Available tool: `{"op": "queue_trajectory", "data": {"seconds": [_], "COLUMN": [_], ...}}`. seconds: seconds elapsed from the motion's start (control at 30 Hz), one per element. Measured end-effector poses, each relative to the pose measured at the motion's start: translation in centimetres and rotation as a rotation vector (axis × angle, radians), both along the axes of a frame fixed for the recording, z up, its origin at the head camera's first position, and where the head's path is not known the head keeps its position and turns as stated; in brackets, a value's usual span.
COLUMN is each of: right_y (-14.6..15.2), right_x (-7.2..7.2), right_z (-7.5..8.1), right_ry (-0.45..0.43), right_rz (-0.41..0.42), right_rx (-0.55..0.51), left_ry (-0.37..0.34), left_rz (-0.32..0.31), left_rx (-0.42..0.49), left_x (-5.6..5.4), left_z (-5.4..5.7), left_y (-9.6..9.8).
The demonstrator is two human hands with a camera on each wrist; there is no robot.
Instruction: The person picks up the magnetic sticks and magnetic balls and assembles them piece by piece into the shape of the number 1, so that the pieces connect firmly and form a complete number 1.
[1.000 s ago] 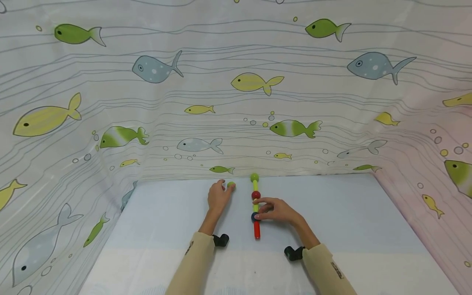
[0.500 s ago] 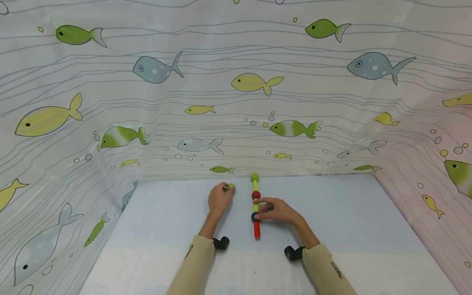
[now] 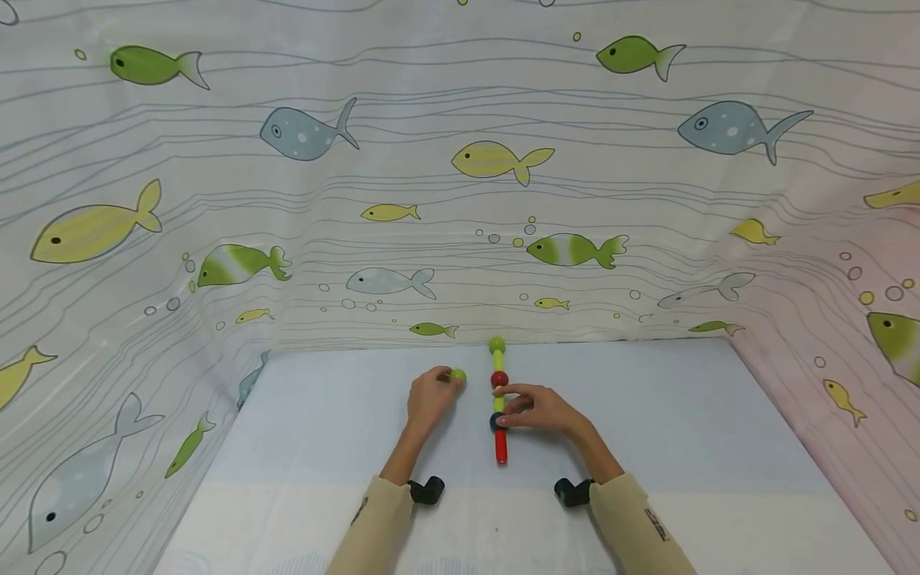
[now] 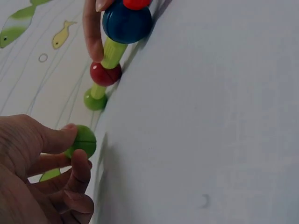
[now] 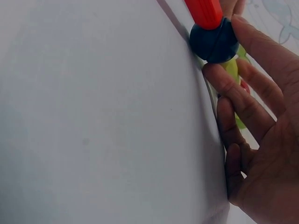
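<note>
My left hand [image 3: 430, 399] pinches a green ball [image 4: 86, 141] between thumb and fingers, left of a row of joined balls and sticks. A groove runs across this ball in the left wrist view. My right hand [image 3: 544, 410] grips the dark blue ball [image 5: 212, 43] of that row, thumb on one side and fingertips on the other. From the near end, the row has a red stick [image 3: 501, 448], the blue ball, a yellow-green stick [image 4: 113, 53], a dark red ball [image 3: 499, 378], another yellow-green stick [image 3: 498, 361] and a green end ball [image 3: 497, 345].
A white cloth-covered table [image 3: 668, 431] lies under both hands. Behind it and at both sides hangs a pale curtain [image 3: 431, 88] printed with fish and wavy lines. Black wrist mounts [image 3: 573, 493] sit by the tan sleeves [image 3: 636, 519].
My left hand has taken the green ball in a pinch and drawn it nearer and slightly right, toward the row. The right hand stays on the blue ball, and the row has not moved.
</note>
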State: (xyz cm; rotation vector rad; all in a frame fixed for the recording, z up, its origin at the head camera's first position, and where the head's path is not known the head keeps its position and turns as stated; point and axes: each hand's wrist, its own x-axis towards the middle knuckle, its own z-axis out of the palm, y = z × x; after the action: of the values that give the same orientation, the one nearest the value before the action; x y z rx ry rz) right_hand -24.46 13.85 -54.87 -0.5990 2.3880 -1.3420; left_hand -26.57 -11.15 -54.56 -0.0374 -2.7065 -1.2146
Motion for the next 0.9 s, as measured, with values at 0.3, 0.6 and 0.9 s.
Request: {"op": "queue_trajectory", "data": {"seconds": [0.3, 0.6, 0.9], "right_y": [0.1, 0.0, 0.0], "right_x": [0.0, 0.0, 0.2], "right_z": [0.0, 0.0, 0.1], "right_ry": [-0.007, -0.013, -0.022], "right_rz": [0.01, -0.002, -0.01], "right_rx": [-0.014, 0.004, -0.004], "left_ry": [-0.035, -0.099, -0.138], "left_rz": [-0.114, -0.21, -0.484], "left_rx": [0.055, 0.069, 0.017], "left_x": [1.7, 4.2, 6.2], "left_z": [0.6, 1.3, 2.8], "left_y": [-0.9, -1.9, -2.6]}}
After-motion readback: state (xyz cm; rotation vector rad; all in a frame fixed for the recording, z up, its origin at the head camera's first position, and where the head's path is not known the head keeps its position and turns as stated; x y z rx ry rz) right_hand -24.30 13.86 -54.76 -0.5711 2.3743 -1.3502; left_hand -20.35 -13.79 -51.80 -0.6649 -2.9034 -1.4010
